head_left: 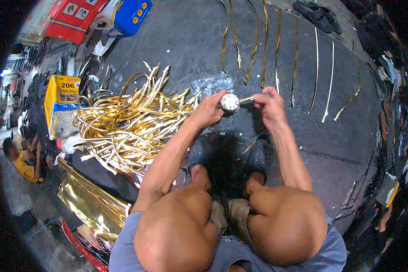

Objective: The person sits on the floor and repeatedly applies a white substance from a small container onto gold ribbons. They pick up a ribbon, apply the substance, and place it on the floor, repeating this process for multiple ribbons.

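Note:
My left hand [208, 110] is wrapped round a small round can [230, 103], its pale, shiny top facing up. To its right, my right hand [271, 106] pinches a short, thin gold-coloured strip [246, 99] that reaches to the can's edge. Whether the strip touches the can or enters it, I cannot tell. A large tangled heap of shiny gold strips [131, 120] lies left of my left hand. Beyond my hands, several separate gold strips [265, 45] are laid out in a row on the dark floor mat [186, 50].
A yellow and blue box [63, 102] stands left of the heap. At the far left are a red box [72, 20] and a blue box [130, 17]. A gold sheet [93, 199] lies near left. Dark sandals [317, 16] rest far right. Another person [25, 165] sits at the left.

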Available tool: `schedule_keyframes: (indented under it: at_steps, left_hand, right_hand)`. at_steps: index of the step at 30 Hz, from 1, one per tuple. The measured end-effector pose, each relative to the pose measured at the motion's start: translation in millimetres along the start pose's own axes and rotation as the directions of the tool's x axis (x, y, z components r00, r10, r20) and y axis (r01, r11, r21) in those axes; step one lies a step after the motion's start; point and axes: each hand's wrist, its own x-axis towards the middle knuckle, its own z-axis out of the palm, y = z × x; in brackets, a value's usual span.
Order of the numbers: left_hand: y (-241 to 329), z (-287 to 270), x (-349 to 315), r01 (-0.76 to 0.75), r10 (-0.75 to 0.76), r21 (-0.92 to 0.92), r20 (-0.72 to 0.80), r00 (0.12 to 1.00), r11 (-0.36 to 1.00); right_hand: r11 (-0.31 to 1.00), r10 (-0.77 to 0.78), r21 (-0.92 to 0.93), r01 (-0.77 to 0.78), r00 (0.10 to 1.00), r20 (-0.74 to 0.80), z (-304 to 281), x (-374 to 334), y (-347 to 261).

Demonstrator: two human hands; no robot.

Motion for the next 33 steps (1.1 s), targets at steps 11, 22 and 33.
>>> schedule_keyframes:
  at_steps: [11, 22, 33]
  left_hand:
    - [-16.0, -4.7, -3.2, 0.035, -0.029, -0.057, 0.101, 0.994, 0.998]
    - [6.9, -1.1, -34.8, 0.311, -0.14, 0.383, -0.412, 0.9, 0.87]
    - [-15.3, -22.9, -95.6, 0.684, -0.59, 0.18, -0.383, 0.711, 0.707]
  right_hand:
    - [0.831, -0.46, 0.441, 0.339, 0.865, 0.2, -46.0, -105.8, -245.0]
    - [0.566, -0.814, -0.142, 0.812, 0.578, 0.061, -8.3, 25.2, -404.4]
    - [0.533, -0.832, -0.656, 0.535, 0.47, -0.294, -162.1, 57.7, -161.0]
